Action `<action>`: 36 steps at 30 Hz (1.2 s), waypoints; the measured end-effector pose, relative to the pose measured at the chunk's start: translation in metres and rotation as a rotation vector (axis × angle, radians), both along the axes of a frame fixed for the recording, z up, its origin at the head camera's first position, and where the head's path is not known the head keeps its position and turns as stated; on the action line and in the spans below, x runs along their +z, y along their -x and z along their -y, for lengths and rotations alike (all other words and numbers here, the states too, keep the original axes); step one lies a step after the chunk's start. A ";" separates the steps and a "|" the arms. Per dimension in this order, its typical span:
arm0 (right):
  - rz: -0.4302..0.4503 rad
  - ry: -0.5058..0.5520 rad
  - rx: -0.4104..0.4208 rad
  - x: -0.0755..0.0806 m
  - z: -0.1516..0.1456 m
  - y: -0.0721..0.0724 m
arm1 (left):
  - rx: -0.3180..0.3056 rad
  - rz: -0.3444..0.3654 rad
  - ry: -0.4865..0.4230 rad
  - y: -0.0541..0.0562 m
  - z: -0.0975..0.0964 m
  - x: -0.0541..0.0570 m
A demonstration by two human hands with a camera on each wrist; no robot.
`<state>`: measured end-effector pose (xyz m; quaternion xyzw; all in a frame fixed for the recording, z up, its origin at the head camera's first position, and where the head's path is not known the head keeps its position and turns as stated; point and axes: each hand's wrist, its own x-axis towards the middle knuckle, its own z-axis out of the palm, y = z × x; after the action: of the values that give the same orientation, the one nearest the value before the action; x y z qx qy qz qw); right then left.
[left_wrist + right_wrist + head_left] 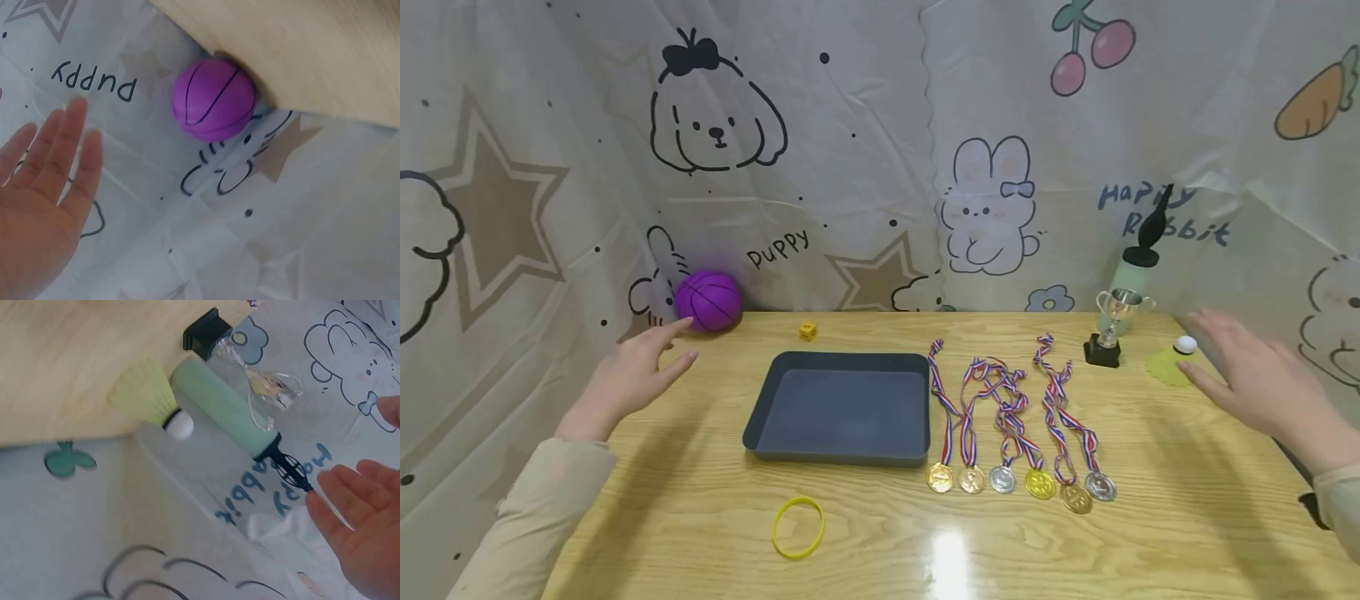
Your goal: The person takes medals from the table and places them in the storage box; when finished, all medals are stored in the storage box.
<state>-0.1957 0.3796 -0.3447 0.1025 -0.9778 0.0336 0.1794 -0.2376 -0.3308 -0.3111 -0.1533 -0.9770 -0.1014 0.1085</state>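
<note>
My left hand [636, 379] hovers over the table's left side, fingers extended and holding nothing. Nearest to it is a purple basketball [709, 301] at the back left corner, also plain in the left wrist view. On the right, my other hand [1262, 383] is likewise raised with straight fingers and nothing in it. Close by are a yellow shuttlecock [150, 397] with a white tip, a silver trophy cup [1118, 321] on a black base, and a pale green cylinder [219, 406] with a black top.
A dark grey tray [838, 457] sits mid-table. Right of it lie several medals [1002, 478] with striped ribbons. A yellow wristband [799, 554] is in front, and a small yellow die [807, 331] behind the tray. A printed curtain [865, 167] hangs along the back.
</note>
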 end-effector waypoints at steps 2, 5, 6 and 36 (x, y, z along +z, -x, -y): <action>-0.025 0.062 0.001 -0.001 0.001 0.001 | -0.002 0.006 -0.076 0.000 0.001 -0.002; -0.029 0.172 -0.013 -0.005 0.000 0.002 | 0.012 0.038 -0.163 0.000 0.001 -0.006; -0.013 0.213 -0.022 -0.006 0.000 0.003 | 0.022 0.059 -0.188 0.000 0.000 -0.008; 0.701 0.751 -0.052 -0.077 0.053 -0.007 | 0.059 0.540 -0.467 0.007 -0.018 -0.083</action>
<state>-0.1886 0.3269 -0.4215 -0.0107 -0.9020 0.4103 -0.1339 -0.2445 -0.3123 -0.3937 -0.0637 -0.9249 -0.3555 -0.1187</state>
